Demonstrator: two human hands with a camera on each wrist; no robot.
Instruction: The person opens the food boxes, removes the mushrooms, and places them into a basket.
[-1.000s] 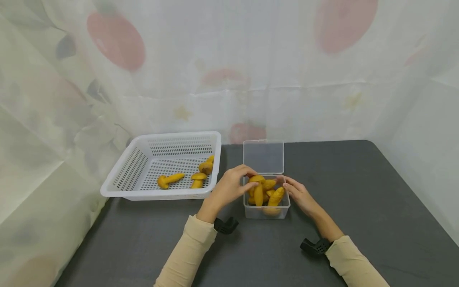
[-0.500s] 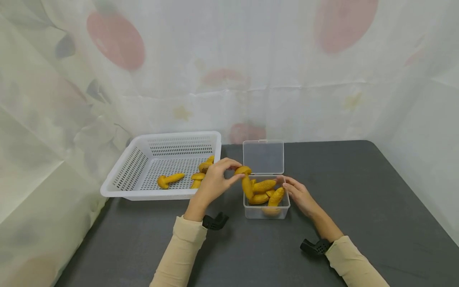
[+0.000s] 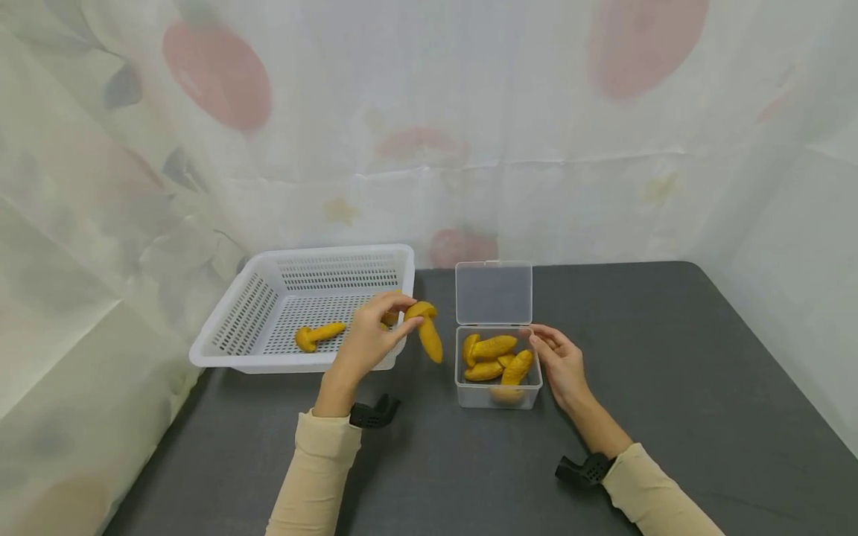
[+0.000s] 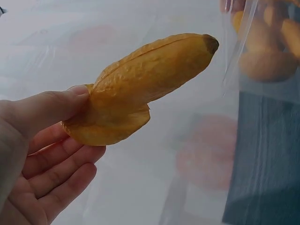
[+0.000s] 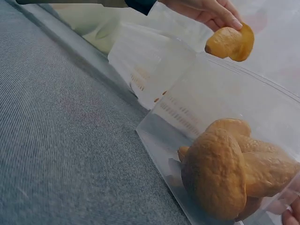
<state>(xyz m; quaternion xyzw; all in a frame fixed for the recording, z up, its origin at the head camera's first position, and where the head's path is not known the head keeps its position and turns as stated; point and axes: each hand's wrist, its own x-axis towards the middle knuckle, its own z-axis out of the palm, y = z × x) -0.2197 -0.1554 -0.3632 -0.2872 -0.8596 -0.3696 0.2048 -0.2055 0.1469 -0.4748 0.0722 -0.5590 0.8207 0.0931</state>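
My left hand [image 3: 367, 339] pinches a yellow mushroom [image 3: 430, 341] by its cap between thumb and fingers, in the air between the basket and the plastic box. In the left wrist view the mushroom's stem [image 4: 161, 70] points up to the right, away from the fingers. The clear plastic box [image 3: 474, 397] stands with its lid [image 3: 494, 294] folded back and several yellow mushrooms [image 3: 494, 347] inside. My right hand [image 3: 565, 374] holds the box at its back right corner, fingertips at the rim. A large mushroom cap [image 5: 213, 173] shows through the wall in the right wrist view.
A white perforated basket [image 3: 288, 362] stands to the left of the box. Inside it lies a yellow mushroom [image 3: 315, 337], with others partly hidden behind my left hand. The dark grey table [image 3: 670, 357] extends to the right, and a printed white curtain [image 3: 536, 186] hangs behind.
My left hand has lifted the mushroom out of the box and moved left with it, toward the basket. My right hand stays at the box's corner.
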